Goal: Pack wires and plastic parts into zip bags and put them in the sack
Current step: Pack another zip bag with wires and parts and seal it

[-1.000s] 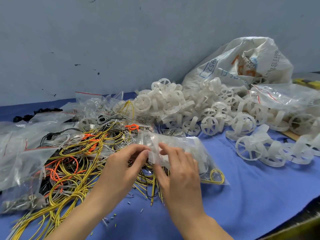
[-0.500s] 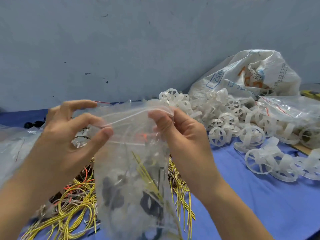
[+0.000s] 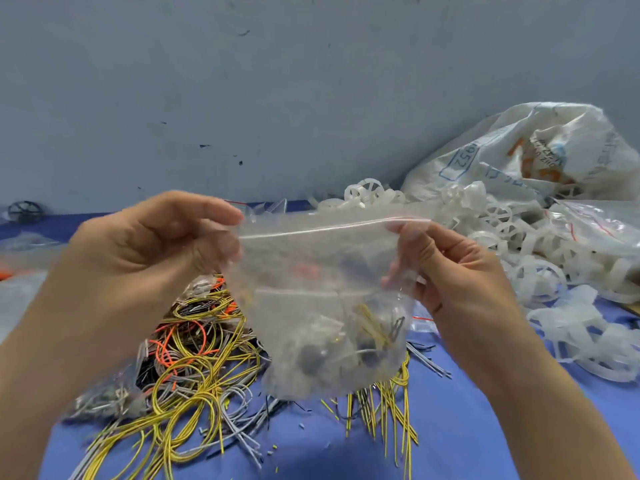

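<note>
Down left, big tangle of loose wires [image 3: 187,368] lying unbagged on the blue cloth [image 3: 467,427]. Holding a zip bag [image 3: 322,306] up mid-air over them, left hand [image 3: 138,258] pinching its top-left corner with thumb and curled fingers, right hand [image 3: 460,282] pinching the top-right the same way, a few wires and dark bits already inside, seal maybe shut but hard to tell. Over right, heaps of white plastic parts [image 3: 540,271] unbagged beside the sack [image 3: 540,150], so looks like plenty left, and this bag not in there yet.
</note>
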